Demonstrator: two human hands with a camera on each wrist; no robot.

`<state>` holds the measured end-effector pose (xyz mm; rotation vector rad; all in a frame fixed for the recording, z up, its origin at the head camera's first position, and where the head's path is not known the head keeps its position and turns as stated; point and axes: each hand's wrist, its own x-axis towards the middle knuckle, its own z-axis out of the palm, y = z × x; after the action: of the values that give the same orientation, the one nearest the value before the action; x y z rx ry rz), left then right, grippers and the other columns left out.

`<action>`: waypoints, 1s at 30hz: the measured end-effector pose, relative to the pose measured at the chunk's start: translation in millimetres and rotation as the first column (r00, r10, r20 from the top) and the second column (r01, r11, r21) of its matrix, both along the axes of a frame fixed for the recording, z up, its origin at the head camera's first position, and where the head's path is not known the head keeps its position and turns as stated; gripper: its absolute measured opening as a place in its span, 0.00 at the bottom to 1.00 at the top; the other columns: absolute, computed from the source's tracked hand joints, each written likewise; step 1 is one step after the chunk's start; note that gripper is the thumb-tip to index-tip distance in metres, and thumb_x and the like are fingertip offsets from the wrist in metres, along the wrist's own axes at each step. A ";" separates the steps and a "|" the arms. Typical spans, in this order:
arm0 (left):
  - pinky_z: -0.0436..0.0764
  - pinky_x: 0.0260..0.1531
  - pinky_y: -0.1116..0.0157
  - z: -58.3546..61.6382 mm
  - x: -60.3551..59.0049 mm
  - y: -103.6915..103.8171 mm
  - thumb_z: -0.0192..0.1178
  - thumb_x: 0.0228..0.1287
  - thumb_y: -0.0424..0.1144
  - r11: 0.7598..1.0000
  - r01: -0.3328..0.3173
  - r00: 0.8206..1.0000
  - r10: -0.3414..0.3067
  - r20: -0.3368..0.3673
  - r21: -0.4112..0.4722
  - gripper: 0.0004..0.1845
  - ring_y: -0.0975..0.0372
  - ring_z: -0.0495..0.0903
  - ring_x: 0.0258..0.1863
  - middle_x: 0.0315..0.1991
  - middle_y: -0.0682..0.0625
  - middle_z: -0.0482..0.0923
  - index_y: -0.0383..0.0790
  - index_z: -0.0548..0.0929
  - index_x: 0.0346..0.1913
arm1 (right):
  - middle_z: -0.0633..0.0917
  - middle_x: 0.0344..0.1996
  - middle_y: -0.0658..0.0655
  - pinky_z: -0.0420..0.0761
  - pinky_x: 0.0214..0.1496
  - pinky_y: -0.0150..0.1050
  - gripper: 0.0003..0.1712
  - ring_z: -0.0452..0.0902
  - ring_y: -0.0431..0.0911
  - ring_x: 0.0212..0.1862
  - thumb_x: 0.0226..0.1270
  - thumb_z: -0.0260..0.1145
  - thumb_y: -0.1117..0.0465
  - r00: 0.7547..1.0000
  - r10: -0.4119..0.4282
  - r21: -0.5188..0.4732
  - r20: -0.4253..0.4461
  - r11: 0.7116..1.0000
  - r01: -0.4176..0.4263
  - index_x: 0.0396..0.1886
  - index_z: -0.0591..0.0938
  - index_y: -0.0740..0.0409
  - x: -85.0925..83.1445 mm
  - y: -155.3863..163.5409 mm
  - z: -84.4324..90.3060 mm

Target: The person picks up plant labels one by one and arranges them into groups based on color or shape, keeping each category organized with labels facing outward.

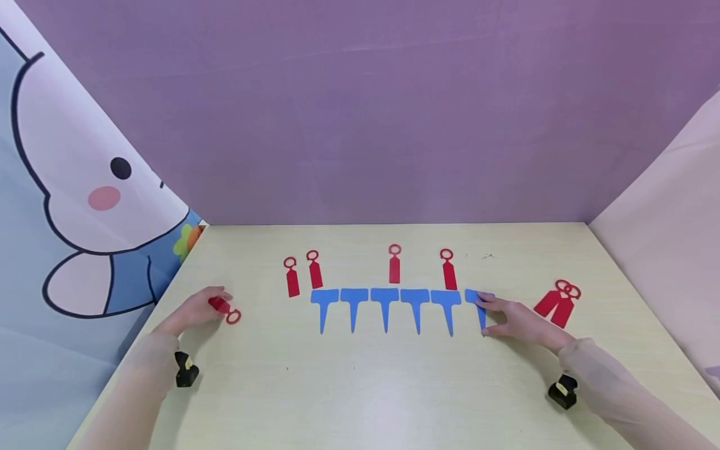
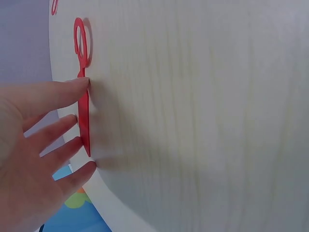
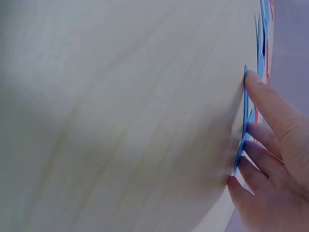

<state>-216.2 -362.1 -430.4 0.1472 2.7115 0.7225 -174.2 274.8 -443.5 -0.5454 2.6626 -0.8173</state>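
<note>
A pale wooden table point(image 1: 365, 387) sits in a corner of purple and patterned walls. The left hand point(image 1: 191, 312) rests near the table's left edge, its straight fingertips point(image 2: 79, 84) pressing a red ring tag point(image 1: 226, 310) flat on the wood, the ring pointing toward the middle. The right hand point(image 1: 517, 322) lies on the right side, fingers point(image 3: 263, 94) extended and touching a blue T-shaped stake point(image 1: 479, 306), the last at the right end of a row. Five more blue stakes point(image 1: 385, 306) stand side by side to its left, nearly touching. Behind the row lie four red tags point(image 1: 395, 264), spaced apart. Two overlapping red tags point(image 1: 557, 301) lie just right of the right hand. The near half of the table is bare wood.
</note>
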 end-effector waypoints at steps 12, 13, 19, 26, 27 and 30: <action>0.71 0.44 0.48 0.0 2.5 2.3 0.64 0.49 0.33 1.000 -0.002 0.994 0.001 -0.108 -0.004 0.16 0.44 0.66 0.43 0.44 0.34 0.68 0.30 0.77 0.42 | 0.59 0.63 0.68 0.59 0.58 0.58 0.41 0.49 0.66 0.63 0.49 0.68 0.52 1.000 -0.006 -0.003 -0.008 1.000 0.006 0.60 0.65 0.66 1.2 0.0 0.3; 0.71 0.44 0.48 -0.1 3.0 2.2 0.65 0.49 0.33 1.000 -0.002 0.993 0.002 -0.116 -0.004 0.16 0.45 0.66 0.43 0.43 0.34 0.68 0.31 0.77 0.41 | 0.59 0.63 0.68 0.59 0.58 0.58 0.41 0.49 0.66 0.63 0.49 0.68 0.52 1.000 -0.006 -0.005 -0.006 1.000 0.006 0.60 0.65 0.66 1.2 0.0 0.4; 0.70 0.37 0.53 -1.0 4.9 1.0 0.66 0.48 0.35 0.999 0.026 0.990 -0.031 -0.137 -0.044 0.13 0.46 0.64 0.41 0.38 0.39 0.68 0.34 0.78 0.38 | 0.59 0.63 0.68 0.58 0.59 0.58 0.41 0.49 0.66 0.63 0.49 0.68 0.51 1.000 -0.005 -0.004 -0.011 1.000 0.005 0.60 0.65 0.66 1.2 0.5 0.0; 0.63 0.34 0.56 0.1 2.2 -0.9 0.66 0.48 0.36 0.996 0.063 0.989 -0.070 -0.132 -0.057 0.11 0.49 0.63 0.38 0.33 0.44 0.72 0.38 0.77 0.34 | 0.59 0.63 0.68 0.57 0.59 0.58 0.40 0.49 0.66 0.63 0.49 0.68 0.52 1.000 0.000 -0.010 -0.015 1.000 0.000 0.60 0.66 0.67 1.4 1.0 -0.6; 0.62 0.34 0.56 -0.2 1.3 -1.7 0.66 0.48 0.36 0.996 0.075 0.988 -0.082 -0.135 -0.054 0.11 0.50 0.63 0.37 0.33 0.45 0.73 0.38 0.77 0.33 | 0.59 0.63 0.68 0.57 0.59 0.58 0.40 0.49 0.66 0.63 0.49 0.68 0.52 1.000 -0.001 -0.012 -0.013 1.000 0.001 0.60 0.66 0.67 1.4 1.0 -0.5; 0.60 0.34 0.57 -2.4 -1.4 -4.7 0.66 0.48 0.35 0.994 0.099 0.985 -0.103 -0.141 -0.037 0.09 0.53 0.65 0.36 0.30 0.48 0.74 0.38 0.77 0.32 | 0.59 0.63 0.68 0.58 0.59 0.57 0.40 0.49 0.66 0.63 0.49 0.68 0.52 1.000 -0.001 -0.014 -0.011 1.000 0.001 0.60 0.66 0.66 1.3 1.0 -0.5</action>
<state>-217.6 -366.8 -432.8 0.3387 2.8242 0.6651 -172.8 275.7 -443.9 -0.5534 2.6696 -0.8359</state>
